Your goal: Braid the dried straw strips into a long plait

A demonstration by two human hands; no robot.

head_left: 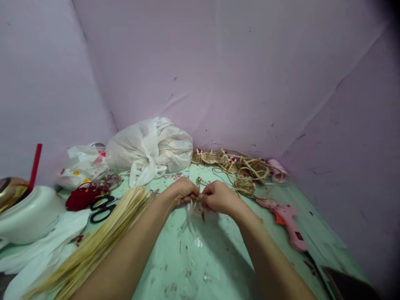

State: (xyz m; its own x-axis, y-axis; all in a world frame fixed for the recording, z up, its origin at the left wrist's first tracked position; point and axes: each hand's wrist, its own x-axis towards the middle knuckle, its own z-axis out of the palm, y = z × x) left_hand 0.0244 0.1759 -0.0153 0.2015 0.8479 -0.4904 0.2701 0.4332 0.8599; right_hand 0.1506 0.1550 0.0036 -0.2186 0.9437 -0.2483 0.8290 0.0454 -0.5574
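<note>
My left hand (185, 192) and my right hand (215, 196) meet above the middle of the green table, fingertips almost touching. Both are closed in a pinch on thin straw-coloured strands (194, 205), whose ends hang below the fingers and poke up between the hands. The fingers hide most of the piece. A long bundle of dried straw strips (106, 237) lies beside and partly under my left forearm. Behind my right hand is a heap of woven straw pieces (245, 185) with red and white beads and loose braided cord.
A pink glue gun (292, 225) with a black cable lies at right, near a pink spool (277, 171). At left are black-handled scissors (102, 208), red yarn (81, 197), a white pot (34, 214) and plastic bags (153, 146). Purple walls (200, 75) enclose the table (175, 262).
</note>
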